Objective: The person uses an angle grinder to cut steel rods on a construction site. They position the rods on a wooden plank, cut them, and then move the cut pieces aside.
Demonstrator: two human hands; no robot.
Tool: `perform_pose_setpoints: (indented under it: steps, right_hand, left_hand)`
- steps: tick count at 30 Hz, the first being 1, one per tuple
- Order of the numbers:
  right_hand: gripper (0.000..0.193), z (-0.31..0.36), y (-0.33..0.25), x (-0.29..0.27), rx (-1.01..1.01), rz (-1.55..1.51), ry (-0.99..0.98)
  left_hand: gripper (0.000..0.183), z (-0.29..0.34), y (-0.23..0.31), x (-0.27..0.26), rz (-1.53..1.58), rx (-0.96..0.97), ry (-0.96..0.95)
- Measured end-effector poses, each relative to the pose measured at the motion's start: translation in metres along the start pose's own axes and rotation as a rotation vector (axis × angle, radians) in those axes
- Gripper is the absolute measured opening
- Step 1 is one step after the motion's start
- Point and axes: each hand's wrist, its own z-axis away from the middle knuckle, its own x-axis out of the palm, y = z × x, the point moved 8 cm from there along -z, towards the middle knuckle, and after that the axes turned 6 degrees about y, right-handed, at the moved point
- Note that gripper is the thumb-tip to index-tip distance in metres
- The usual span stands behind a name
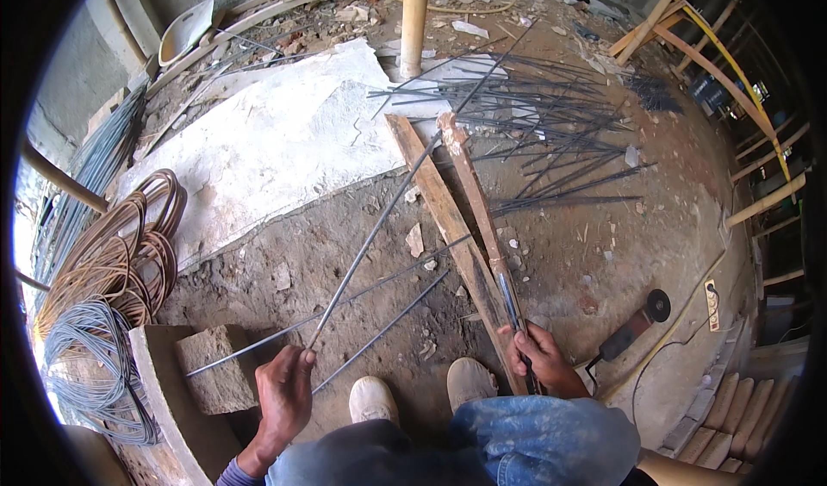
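Note:
My left hand [285,389], low and left of centre, is closed round the near end of a long steel rebar rod [371,237]. The rod slants away to the upper right and crosses the far end of a rusty-brown metal bar with a notched head [469,180], which looks like a rebar bending wrench. My right hand [541,361] is closed round the dark near end of that bar, by my right knee. Beside the bar, a wooden plank [444,208] lies on the ground. Two more rods [379,339] lie between my left hand and the plank.
Many cut rods [568,115] are scattered beyond the plank, near a bamboo post [415,21]. An angle grinder [633,327] and a power strip [712,305] lie at right. Brown coils [129,245], grey wire coils [90,361] and a rough block [226,370] are at left.

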Motion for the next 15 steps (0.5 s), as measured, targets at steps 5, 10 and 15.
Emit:
perform_pose_setpoints:
  steps: [5,10,15]
  right_hand:
    - [0.031,-0.032,-0.019,0.023,-0.028,-0.047,0.037]
    - [0.032,-0.058,-0.028,0.068,-0.103,-0.188,0.067]
    - [0.03,-0.065,-0.038,0.14,-0.153,-0.405,0.011]
  left_hand:
    - [0.029,-0.019,0.023,-0.008,0.01,0.053,0.071]
    - [0.03,-0.034,0.04,-0.002,0.088,0.09,0.092]
    - [0.03,-0.045,0.057,0.027,0.17,0.16,0.06]
